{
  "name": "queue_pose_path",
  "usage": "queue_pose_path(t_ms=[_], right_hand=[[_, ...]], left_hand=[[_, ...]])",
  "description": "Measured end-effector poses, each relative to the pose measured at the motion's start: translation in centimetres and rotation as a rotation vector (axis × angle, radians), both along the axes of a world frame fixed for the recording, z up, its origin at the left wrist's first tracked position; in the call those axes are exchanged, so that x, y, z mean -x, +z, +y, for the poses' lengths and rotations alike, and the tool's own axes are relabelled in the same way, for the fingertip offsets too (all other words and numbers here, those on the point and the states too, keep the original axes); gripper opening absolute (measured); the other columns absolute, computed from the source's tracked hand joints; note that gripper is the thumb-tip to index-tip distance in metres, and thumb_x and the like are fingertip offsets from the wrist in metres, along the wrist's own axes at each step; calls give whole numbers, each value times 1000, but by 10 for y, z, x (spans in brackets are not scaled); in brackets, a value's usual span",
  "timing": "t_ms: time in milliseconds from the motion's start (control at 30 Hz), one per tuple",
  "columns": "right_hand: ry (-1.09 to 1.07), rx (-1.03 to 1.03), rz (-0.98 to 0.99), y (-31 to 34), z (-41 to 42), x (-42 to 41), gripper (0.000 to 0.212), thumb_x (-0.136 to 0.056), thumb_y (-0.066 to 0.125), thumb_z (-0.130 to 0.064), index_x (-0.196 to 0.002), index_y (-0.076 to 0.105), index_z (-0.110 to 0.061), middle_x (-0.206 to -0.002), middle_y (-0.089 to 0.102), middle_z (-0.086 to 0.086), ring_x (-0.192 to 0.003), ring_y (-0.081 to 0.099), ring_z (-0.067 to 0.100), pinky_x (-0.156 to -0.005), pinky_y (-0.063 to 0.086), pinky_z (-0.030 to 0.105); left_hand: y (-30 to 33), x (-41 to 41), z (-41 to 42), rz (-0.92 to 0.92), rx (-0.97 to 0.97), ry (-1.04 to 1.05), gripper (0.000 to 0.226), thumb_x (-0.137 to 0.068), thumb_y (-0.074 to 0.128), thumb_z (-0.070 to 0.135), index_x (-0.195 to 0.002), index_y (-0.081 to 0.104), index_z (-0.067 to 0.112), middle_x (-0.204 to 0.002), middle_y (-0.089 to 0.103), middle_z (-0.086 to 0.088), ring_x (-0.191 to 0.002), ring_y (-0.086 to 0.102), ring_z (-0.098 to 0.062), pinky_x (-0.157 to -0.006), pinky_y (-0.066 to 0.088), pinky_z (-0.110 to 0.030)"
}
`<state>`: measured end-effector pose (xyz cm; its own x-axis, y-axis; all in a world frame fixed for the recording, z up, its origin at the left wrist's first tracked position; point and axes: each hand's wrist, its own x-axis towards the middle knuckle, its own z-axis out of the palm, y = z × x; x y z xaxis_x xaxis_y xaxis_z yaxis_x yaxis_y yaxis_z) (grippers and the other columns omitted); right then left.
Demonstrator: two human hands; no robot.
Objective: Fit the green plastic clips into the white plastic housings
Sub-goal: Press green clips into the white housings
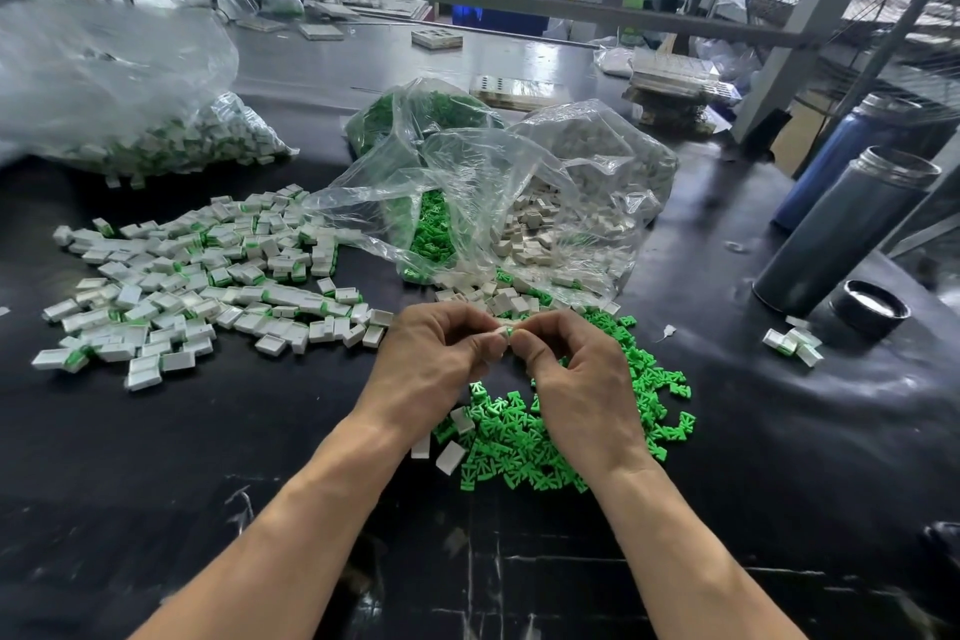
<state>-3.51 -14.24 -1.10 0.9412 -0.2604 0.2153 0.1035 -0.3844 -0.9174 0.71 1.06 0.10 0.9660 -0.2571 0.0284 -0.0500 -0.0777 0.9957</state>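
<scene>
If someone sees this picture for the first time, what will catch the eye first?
First, the two bare hands at the centre: the left hand and right hand pinch one small white plastic housing between their fingers. Below them lies a bright heap of green plastic clips. A wide spread of white housings with green inserts covers the black table at left.

The white housing (505, 331) pinched between the left hand (436, 359) and right hand (576, 379) was mostly hidden by fingertips; whether a green clip sat inside could not be told.
</scene>
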Motion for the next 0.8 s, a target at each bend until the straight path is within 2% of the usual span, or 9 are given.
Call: queue_pose_path(t_ms=[100, 233, 367, 533, 733, 800], right_hand=[[10, 40, -2, 1, -1, 1, 13, -96, 73, -21, -89, 71, -32, -86, 72, -17, -80, 70, 6, -68, 59, 24], [15, 112, 14, 2, -3, 2, 13, -95, 73, -19, -88, 71, -29, -84, 71, -14, -80, 69, 6, -67, 58, 24], [26, 150, 29, 4, -4, 3, 12, -95, 74, -18, -88, 71, -28, -84, 71, -11, -81, 67, 7, -70, 58, 26], [26, 158, 28, 6, -3, 4, 11, -95, 74, -18, -88, 72, -27, -84, 71, -10, -79, 67, 6, -68, 57, 24], [22, 189, 27, 5, -3, 3, 11, -93, 75, -17, -85, 72, -25, -82, 71, -10, -77, 66, 8, -69, 57, 29], [17, 132, 25, 3, -2, 3, 13, -92, 75, -16, -84, 73, -26, -81, 72, -11, -78, 67, 8, -68, 56, 26]], left_hand=[[-1, -1, 2, -37, -48, -7, 6, -89, 77, 9, -85, 77, 13, -81, 75, -11, -67, 64, -12, -58, 56, -24], [-3, -2, 6, -93, -142, -21, 14, -89, 77, 10, -83, 77, 23, -78, 75, 4, -68, 68, -8, -59, 55, -24], [-4, -2, 6, -129, -194, -6, 15, -88, 78, 7, -84, 77, 22, -79, 75, 3, -74, 72, -16, -64, 62, -34], [-3, -3, 5, -149, -194, 2, 15, -85, 79, 5, -82, 78, 19, -76, 75, 2, -67, 67, -8, -61, 56, -25], [-3, -2, 3, -133, -181, -12, 15, -85, 79, 3, -83, 79, 18, -76, 75, 1, -67, 67, -10, -62, 60, -32], [-3, -3, 4, -148, -189, -8, 16, -85, 79, 3, -83, 79, 19, -76, 75, 1, -66, 67, -13, -63, 59, -34]])
